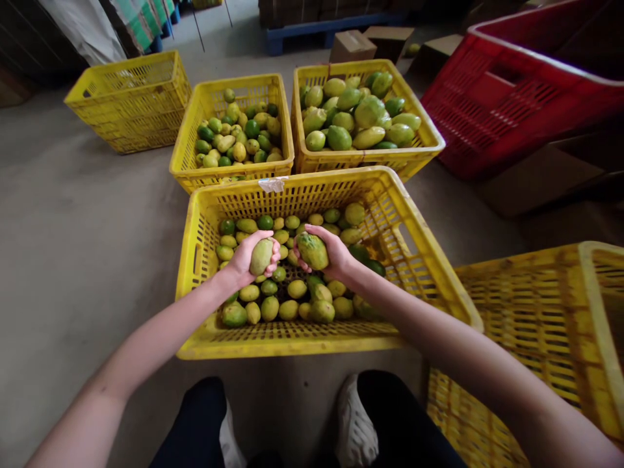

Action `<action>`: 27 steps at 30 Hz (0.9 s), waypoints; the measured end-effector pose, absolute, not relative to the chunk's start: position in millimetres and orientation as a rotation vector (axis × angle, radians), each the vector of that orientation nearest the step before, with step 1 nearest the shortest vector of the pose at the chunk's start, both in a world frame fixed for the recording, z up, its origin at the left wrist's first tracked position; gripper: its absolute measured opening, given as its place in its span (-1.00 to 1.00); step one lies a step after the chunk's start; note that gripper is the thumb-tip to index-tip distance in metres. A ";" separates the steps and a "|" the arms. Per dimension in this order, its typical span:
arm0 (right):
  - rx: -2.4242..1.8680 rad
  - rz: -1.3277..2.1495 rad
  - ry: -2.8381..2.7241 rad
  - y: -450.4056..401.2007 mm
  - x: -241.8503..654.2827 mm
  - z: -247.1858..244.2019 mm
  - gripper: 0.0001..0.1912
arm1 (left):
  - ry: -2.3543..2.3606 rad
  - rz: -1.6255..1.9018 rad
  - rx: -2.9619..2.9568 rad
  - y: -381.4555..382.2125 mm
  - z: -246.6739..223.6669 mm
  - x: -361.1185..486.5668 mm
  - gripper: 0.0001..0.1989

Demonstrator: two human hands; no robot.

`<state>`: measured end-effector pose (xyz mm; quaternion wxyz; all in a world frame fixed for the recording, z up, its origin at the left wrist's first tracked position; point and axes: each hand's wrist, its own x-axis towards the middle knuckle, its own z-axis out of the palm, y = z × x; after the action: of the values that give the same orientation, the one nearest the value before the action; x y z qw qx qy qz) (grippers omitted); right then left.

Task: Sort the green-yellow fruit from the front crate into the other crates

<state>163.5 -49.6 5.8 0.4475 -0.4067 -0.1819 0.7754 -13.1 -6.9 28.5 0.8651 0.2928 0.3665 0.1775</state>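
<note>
My left hand (249,259) is closed round a pale green lemon (262,256), held above the near yellow crate (312,348). In my right hand (335,250) is a larger, bumpy green lemon (312,251), gripped from its right side. The two hands face each other a short way apart. Below them, green and yellow lemons (288,309) lie loosely over the crate's slatted floor. My right forearm hides part of the crate's right side and some fruit there.
Behind stand a yellow crate of small lemons (238,172) and one of larger fruit (365,156). Another yellow crate (129,110) is at the far left. A red crate (492,97) and cardboard boxes (351,45) are on the right and back. A yellow crate (526,312) stands near right.
</note>
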 end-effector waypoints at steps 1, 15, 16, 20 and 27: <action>-1.011 1.906 -0.452 -49.3 163.8 5.6 -0.64 | 0.772 0.373 0.622 -7.2 28.7 -13.3 -0.67; -0.977 1.697 -0.198 -42.4 174.1 12.5 -0.88 | 0.959 0.588 0.451 16.3 35.4 -2.2 -0.82; -0.962 1.664 -0.195 -40.9 176.8 14.6 -0.94 | 0.984 0.625 0.437 22.9 39.1 2.1 -0.86; -0.997 1.559 -0.176 -29.1 188.8 24.2 -0.94 | 0.864 0.813 0.391 45.4 45.9 21.6 -0.83; -0.955 1.399 -0.226 -0.9 186.3 27.7 -0.74 | 0.739 0.867 0.245 48.6 20.3 30.8 -0.63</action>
<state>186.3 -0.9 27.7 0.6567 -0.4216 -0.0996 0.6174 30.8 48.6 20.3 0.8350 0.1157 0.3487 0.4096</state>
